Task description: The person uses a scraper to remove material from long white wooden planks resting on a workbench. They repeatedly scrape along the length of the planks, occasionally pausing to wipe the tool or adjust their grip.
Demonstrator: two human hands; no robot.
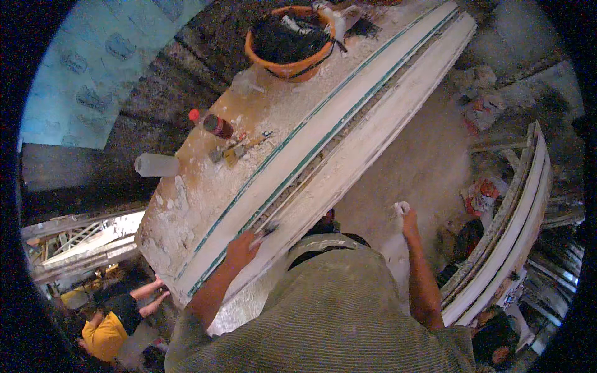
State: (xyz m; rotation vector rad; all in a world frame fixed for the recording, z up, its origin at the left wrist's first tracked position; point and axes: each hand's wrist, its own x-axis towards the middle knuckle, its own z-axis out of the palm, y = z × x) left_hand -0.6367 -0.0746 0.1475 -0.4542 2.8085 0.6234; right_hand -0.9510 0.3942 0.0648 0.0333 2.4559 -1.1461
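Note:
A long white plaster moulding [348,133] with green edge lines lies diagonally across a dusty workbench [186,205]. My left hand [244,248] rests on the near end of the moulding, closed on a small dark tool [266,232]. My right hand [403,211] hangs off the bench over the dusty floor, closed around a small white lump [401,206] that looks like plaster or cloth. My ribbed olive shirt fills the lower middle of the view.
An orange bucket [289,43] of dark material stands at the bench's far end. A red-capped bottle [212,123], a clear plastic bottle [157,165] and brushes [239,148] lie on the bench. More curved mouldings [510,230] are stacked at right. A person in yellow [109,329] crouches lower left.

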